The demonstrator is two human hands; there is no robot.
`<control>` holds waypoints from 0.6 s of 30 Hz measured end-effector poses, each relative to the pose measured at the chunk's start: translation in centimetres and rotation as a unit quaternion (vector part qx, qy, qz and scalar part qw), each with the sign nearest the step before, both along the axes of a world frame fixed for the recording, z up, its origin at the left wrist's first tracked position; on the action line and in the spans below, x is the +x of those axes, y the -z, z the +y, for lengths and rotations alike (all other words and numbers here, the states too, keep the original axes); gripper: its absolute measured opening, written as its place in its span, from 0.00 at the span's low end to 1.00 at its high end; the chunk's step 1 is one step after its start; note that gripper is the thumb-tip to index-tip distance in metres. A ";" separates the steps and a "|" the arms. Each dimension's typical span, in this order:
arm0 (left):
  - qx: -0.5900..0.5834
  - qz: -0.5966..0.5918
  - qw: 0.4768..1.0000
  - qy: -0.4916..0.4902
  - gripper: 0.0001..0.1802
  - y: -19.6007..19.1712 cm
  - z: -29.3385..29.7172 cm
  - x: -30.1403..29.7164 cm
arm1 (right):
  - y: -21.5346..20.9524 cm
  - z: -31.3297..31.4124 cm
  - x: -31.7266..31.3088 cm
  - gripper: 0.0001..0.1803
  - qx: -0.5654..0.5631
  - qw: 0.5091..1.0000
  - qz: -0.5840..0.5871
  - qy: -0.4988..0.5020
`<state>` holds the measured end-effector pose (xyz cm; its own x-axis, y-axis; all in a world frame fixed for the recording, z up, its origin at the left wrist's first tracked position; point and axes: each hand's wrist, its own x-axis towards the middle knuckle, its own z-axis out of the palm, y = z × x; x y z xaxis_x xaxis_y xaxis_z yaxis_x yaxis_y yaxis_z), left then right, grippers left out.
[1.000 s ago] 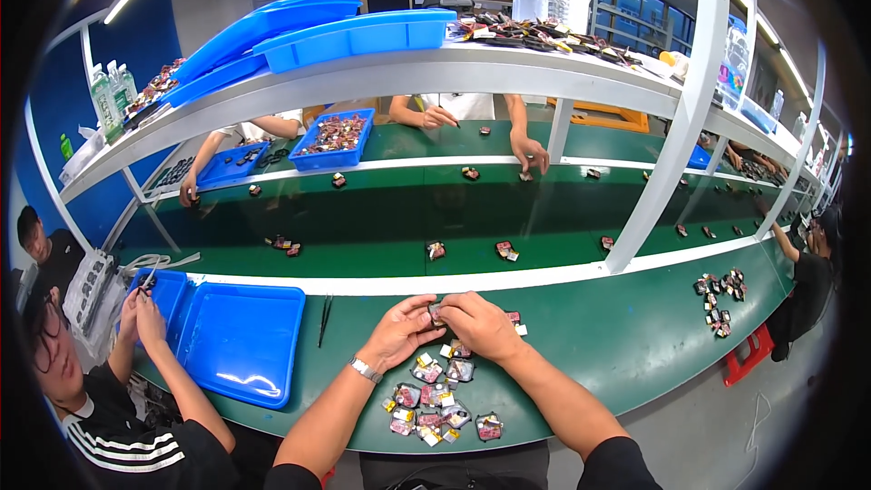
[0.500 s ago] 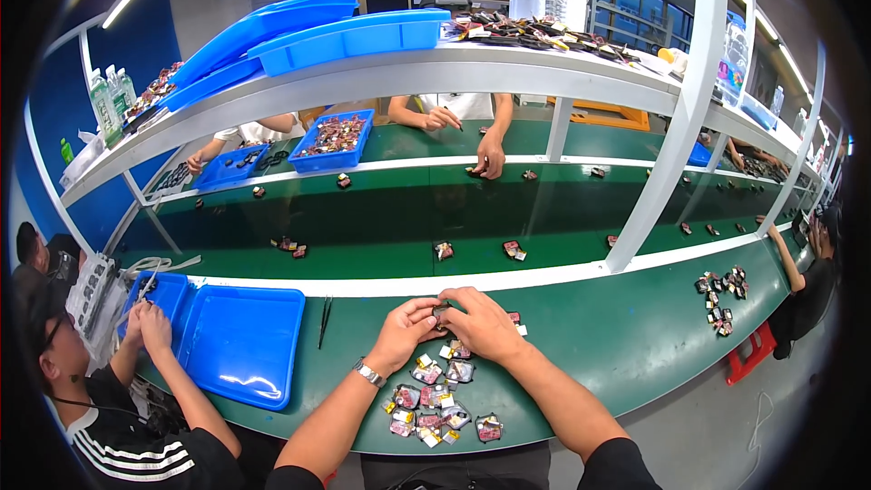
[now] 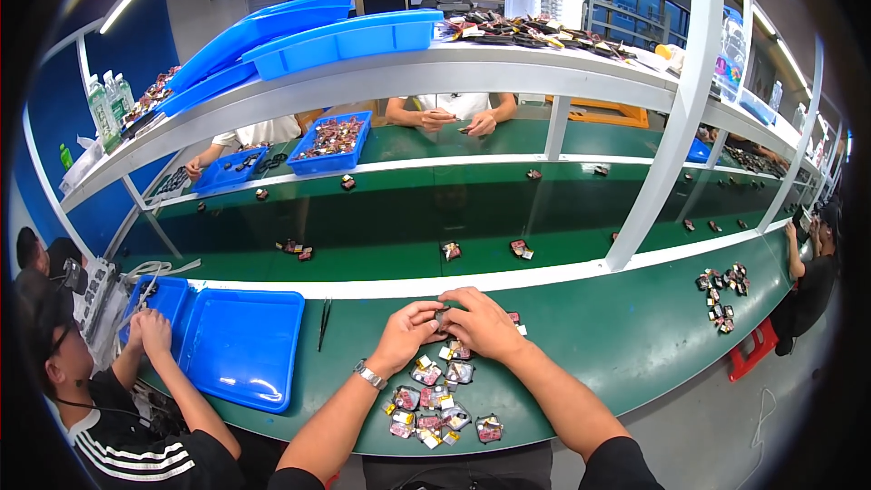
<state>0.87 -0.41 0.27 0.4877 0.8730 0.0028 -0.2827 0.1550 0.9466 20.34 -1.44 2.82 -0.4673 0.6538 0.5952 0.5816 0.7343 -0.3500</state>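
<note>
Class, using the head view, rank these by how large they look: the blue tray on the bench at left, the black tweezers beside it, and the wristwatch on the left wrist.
1. Blue tray, by far the largest.
2. Black tweezers, long but thin.
3. Wristwatch, smallest, though it is nearer the camera.

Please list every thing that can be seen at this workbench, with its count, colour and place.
small part: one, dark, pinched between both hands
small packets: about a dozen, clear with red and yellow, on the bench below the hands
tweezers: one, black, left of the hands
tray: one, blue, at the left on the bench
bench: one, green, across the view
conveyor belt: one, green, behind the bench
bins: several, blue, on the upper shelf
left hand: one, wristwatch at the wrist
right hand: one, bare
</note>
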 end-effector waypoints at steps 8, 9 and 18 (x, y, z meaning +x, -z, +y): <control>0.013 -0.015 1.000 0.017 0.20 0.0 0.0 -0.4 | 0.2 -0.4 0.0 0.06 -0.077 0.995 0.068 0.014; 0.016 -0.021 0.999 0.022 0.20 -0.1 -0.1 -0.3 | 0.2 -0.5 -0.1 0.06 -0.086 0.993 0.073 0.017; -0.006 0.012 0.999 0.037 0.19 -0.4 -0.2 -0.6 | -0.7 -1.1 0.3 0.07 -0.140 0.987 0.070 -0.021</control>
<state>0.27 -0.59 0.63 0.5501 0.8349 -0.0195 -0.2469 0.1849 0.9513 20.68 -2.51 3.54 -0.4235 0.7833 0.4551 0.4842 0.6203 -0.6171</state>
